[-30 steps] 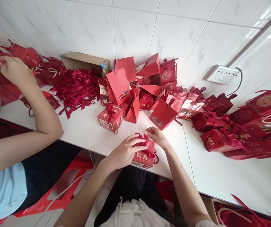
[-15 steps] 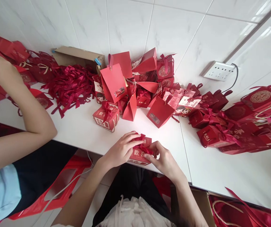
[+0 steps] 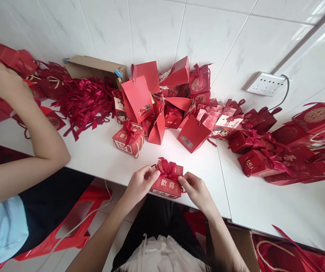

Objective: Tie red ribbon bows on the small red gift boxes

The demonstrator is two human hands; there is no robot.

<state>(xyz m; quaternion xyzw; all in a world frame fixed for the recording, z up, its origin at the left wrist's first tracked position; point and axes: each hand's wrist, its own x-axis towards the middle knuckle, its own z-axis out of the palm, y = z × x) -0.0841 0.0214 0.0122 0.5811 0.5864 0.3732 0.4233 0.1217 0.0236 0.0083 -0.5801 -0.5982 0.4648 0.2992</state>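
Observation:
A red gift box (image 3: 166,184) with pale printed characters lies at the table's front edge before me. Across its top sits a dark red ribbon bow (image 3: 168,168). My left hand (image 3: 141,182) is closed at the box's left side, thumb and forefinger pinching the ribbon beside the bow. On the opposite side my right hand (image 3: 196,189) pinches the ribbon too, its thumb near the box's right corner. The ribbon ends are partly hidden by the fingers. A similar box with a bow (image 3: 128,139) stands just behind, to the left.
Red gift boxes (image 3: 194,134) crowd the table's back, with more boxes (image 3: 292,158) at right. A ribbon heap (image 3: 85,102) lies before an open carton (image 3: 97,67). A co-worker's arm (image 3: 43,139) reaches over the left side. A power strip (image 3: 265,84) is on the wall.
My left hand has drawn back from over the bow to the box's left side, and my right hand has shifted slightly outward. The bow now shows spread out on top.

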